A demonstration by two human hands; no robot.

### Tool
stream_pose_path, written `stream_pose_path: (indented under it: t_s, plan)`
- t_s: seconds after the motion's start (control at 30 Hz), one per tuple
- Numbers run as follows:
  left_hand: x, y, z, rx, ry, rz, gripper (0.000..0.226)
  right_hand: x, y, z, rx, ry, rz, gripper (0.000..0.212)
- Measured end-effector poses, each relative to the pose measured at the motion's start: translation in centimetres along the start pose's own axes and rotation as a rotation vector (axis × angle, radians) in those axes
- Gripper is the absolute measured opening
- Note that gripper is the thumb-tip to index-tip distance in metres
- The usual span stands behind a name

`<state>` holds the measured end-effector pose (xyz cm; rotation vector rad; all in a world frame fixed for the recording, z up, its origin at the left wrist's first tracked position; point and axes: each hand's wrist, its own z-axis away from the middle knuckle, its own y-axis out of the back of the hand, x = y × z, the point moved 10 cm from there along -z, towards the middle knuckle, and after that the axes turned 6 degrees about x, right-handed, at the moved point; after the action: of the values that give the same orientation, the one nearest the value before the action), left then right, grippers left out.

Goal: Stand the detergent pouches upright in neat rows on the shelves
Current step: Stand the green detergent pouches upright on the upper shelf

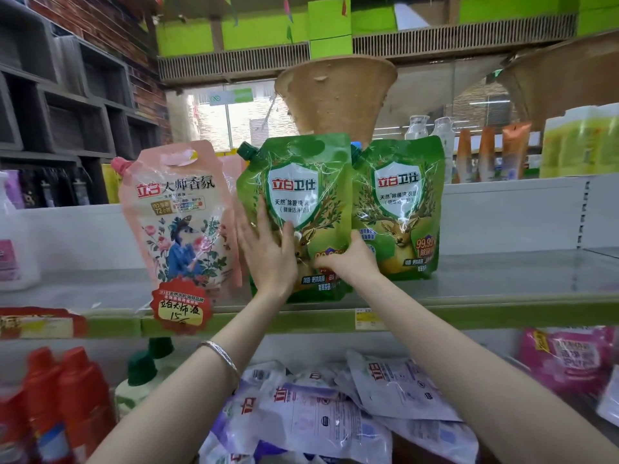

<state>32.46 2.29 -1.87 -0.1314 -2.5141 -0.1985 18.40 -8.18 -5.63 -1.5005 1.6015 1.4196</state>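
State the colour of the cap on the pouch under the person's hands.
Dark green; the cap on that pouch shows best in the head view.

brick wall point(100, 21) L | grey cubbies point(67, 122) | green beams point(187, 38) | daylit window point(214, 125)

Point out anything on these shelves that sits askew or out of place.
The pink floral plastic pouch on the upper shelf leans, tilted rather than upright. Below, the white-and-lilac plastic pouches lie flat in a jumbled heap, not standing in rows. The left hand and right hand steady the glossy green spouted pouch upright.
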Motion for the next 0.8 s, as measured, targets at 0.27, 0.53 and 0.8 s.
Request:
stream_pose_path:
  t_s: [0.27, 0.53, 0.8]
  plan:
    - [-0.5, -2.1, 0.4, -0.088, -0.002, 0.011, 0.075, -0.1, -0.7, 0.2, 0.030, 0.058, 0.085, 0.094]
    - [-0.8, -1.4, 0.6, -0.093, 0.004, 0.049, 0.076, 0.0, -1.1, 0.4, 0.015, 0.076, 0.066, 0.104]
    - [3.0, 0.7, 3.8, -0.026, -0.024, 0.312, 0.026, 0.4, 2.9, 1.3, 0.304, 0.192, -0.152, 0.070]
